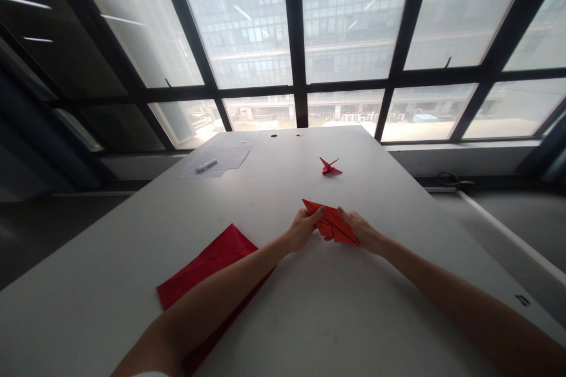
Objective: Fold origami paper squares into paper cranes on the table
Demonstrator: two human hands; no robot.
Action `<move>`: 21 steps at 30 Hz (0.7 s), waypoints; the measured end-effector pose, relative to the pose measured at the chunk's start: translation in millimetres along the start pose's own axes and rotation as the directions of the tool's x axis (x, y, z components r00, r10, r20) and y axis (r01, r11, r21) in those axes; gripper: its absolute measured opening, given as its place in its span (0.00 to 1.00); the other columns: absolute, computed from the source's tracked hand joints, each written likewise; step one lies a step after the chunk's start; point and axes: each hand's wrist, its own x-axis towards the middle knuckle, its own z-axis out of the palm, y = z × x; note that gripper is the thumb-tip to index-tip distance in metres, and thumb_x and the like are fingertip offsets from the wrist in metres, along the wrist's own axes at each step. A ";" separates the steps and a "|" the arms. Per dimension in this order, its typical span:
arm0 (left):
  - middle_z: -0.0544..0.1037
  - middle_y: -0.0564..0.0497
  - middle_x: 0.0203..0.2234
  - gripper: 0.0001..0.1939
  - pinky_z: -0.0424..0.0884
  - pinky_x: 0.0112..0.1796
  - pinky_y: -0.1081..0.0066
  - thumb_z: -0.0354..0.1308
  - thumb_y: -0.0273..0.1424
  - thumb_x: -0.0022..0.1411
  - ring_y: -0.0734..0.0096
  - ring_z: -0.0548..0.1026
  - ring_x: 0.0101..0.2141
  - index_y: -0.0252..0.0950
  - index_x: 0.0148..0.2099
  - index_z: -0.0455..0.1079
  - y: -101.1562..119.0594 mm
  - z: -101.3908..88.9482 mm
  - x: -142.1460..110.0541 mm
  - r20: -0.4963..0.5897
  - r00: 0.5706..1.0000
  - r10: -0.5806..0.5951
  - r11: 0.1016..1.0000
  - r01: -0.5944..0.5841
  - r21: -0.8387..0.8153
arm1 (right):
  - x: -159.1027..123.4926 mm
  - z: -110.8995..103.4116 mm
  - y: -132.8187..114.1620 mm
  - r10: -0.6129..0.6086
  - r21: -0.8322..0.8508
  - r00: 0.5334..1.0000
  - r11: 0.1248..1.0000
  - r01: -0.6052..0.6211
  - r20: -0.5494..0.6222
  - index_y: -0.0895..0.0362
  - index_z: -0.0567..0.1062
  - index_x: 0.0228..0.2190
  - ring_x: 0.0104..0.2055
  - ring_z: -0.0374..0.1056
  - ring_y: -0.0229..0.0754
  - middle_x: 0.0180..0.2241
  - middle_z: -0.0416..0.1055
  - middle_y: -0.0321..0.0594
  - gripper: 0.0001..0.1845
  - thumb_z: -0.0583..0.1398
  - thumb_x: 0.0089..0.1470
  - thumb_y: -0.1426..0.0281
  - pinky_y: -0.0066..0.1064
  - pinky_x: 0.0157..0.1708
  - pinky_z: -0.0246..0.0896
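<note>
Between my two hands is a folded piece of orange origami paper (335,227), held slightly above the white table. My left hand (304,227) grips its left part, thumb on top and fingers underneath. The right side is pinched by my right hand (360,231), with its thumb along the upper edge. Creases and layered flaps show on the paper's face. Beyond it stands a small red origami crane (331,167). A large sheet of red paper (207,259) lies at the left, partly hidden under my left forearm.
The white table (283,318) stretches toward tall windows with black frames (300,70). White paper sheets (234,147) lie at its far left, with a white marker-like tube (206,166) on top. A small dark mark (522,300) shows near the right edge.
</note>
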 end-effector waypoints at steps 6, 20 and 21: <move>0.75 0.48 0.19 0.25 0.63 0.22 0.74 0.61 0.49 0.57 0.73 0.70 0.20 0.29 0.27 0.74 -3.6 -1.4 -0.1 -0.145 0.986 0.087 0.984 -0.062 0.168 | 5.0 4.7 8.5 -0.032 -0.033 0.999 0.999 0.032 -0.011 0.63 0.80 0.32 0.31 0.76 0.48 0.27 0.78 0.47 0.35 0.58 0.49 0.42 0.34 0.34 0.67; 0.76 0.44 0.19 0.28 0.69 0.23 0.68 0.56 0.51 0.61 0.67 0.73 0.17 0.26 0.34 0.74 3.6 5.4 -5.2 0.032 0.999 -0.012 0.999 0.013 -0.031 | -3.4 5.3 -1.5 -0.106 -0.172 0.994 0.979 0.108 0.018 0.62 0.79 0.28 0.30 0.73 0.44 0.27 0.77 0.45 0.26 0.61 0.52 0.49 0.30 0.31 0.63; 0.76 0.44 0.18 0.28 0.69 0.23 0.68 0.56 0.51 0.61 0.67 0.73 0.17 0.26 0.33 0.74 3.4 4.8 -4.9 0.035 0.999 -0.015 0.999 0.017 -0.039 | -3.3 5.0 -1.1 -0.109 -0.180 0.994 0.977 0.112 0.025 0.62 0.79 0.28 0.30 0.73 0.44 0.27 0.78 0.45 0.26 0.61 0.52 0.49 0.30 0.31 0.63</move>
